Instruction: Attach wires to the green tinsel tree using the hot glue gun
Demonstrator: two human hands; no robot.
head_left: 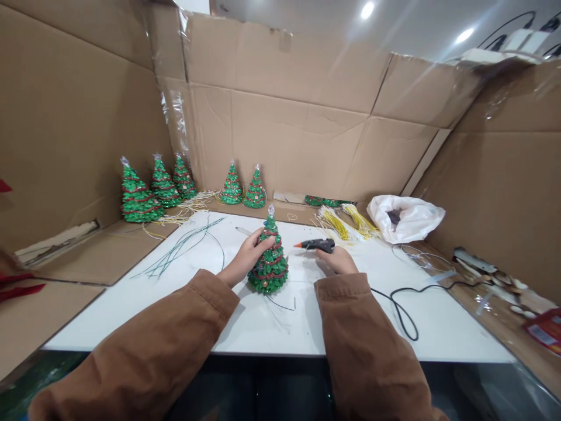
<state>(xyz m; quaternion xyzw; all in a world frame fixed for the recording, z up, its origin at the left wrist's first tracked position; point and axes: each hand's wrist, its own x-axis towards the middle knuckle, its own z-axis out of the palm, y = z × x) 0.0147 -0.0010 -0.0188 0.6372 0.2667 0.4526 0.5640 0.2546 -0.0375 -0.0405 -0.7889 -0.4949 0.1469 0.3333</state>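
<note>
A small green Christmas tree (272, 266) with red garland and a clear topper stands near the middle of the white board. My left hand (252, 248) is closed around its upper left side, thumb across the front. To the right, my right hand (339, 259) grips a black hot glue gun (319, 244) by its handle. The gun's orange nozzle points left at the tree, with a gap between them. A short dark wire (280, 304) lies on the board by the tree's base.
Finished-looking trees (138, 196) stand at the back left, and two more trees (255, 190) at the back. Green wires (188, 248) lie on the board's left. Yellow wire bundles (333, 223) and a white plastic bag (405, 219) are back right. A black cord (405, 327) loops at right. Cardboard walls (280, 128) surround everything.
</note>
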